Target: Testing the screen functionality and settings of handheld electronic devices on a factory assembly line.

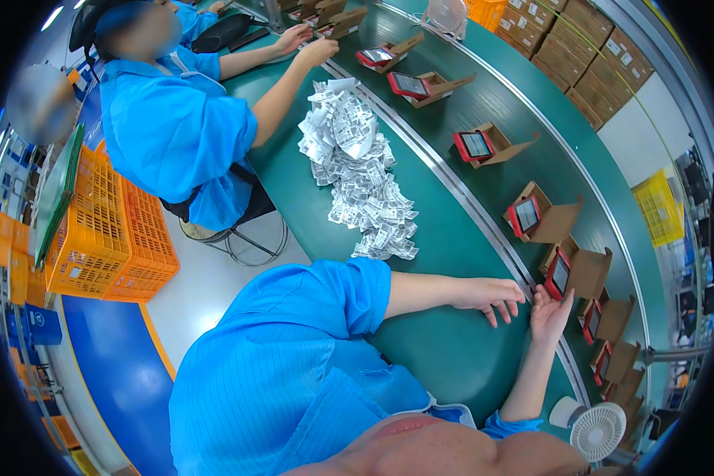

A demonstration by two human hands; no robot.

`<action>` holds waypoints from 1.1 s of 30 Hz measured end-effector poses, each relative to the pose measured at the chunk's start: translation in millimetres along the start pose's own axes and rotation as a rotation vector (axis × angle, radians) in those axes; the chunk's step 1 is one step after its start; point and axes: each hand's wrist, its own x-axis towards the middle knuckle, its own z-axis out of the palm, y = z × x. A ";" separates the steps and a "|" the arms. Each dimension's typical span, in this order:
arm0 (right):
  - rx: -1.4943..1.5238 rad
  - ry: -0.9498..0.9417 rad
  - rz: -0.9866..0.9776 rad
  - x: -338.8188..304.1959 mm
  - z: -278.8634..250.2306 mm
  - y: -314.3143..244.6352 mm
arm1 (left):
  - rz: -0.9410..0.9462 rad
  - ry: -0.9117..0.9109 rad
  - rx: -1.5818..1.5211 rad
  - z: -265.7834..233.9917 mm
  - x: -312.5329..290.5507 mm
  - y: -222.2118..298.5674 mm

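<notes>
My left hand (490, 298) reaches over the green table, palm down, its fingers loosely spread with nothing in them. Just right of it, my right hand (550, 317) is raised with its fingers apart at the lower edge of a red-framed device with a grey screen (561, 274). Its fingertips look close to the frame or touching it; which of the two I cannot tell. That device leans in an opened brown cardboard box (590, 274) on the conveyor. A pile of small white printed paper slips (357, 174) lies on the table left of my hands.
More open boxes with red devices line the conveyor (484, 87), such as one box (563, 222) farther along. A metal rail (452, 178) divides it from the table. A white fan (597, 432) stands near right. At left a co-worker (174, 119) sits by orange crates (111, 230).
</notes>
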 end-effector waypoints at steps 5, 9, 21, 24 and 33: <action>-0.155 -0.069 0.033 -24.0 46.8 28.5 | -0.008 0.010 0.031 -1.6 -3.6 7.3; -0.240 -0.151 0.108 -3.9 56.5 25.7 | 0.012 -0.108 0.112 -6.7 -3.2 2.3; -0.073 -0.285 0.125 61.5 96.8 47.3 | 0.023 -0.172 0.347 -5.6 -10.0 5.5; -0.017 -0.305 0.111 69.1 87.1 47.8 | 0.027 -0.159 0.340 -5.9 -7.1 2.7; 0.024 -0.184 0.074 73.4 83.2 42.1 | 0.009 -0.132 0.315 -10.9 -6.2 4.6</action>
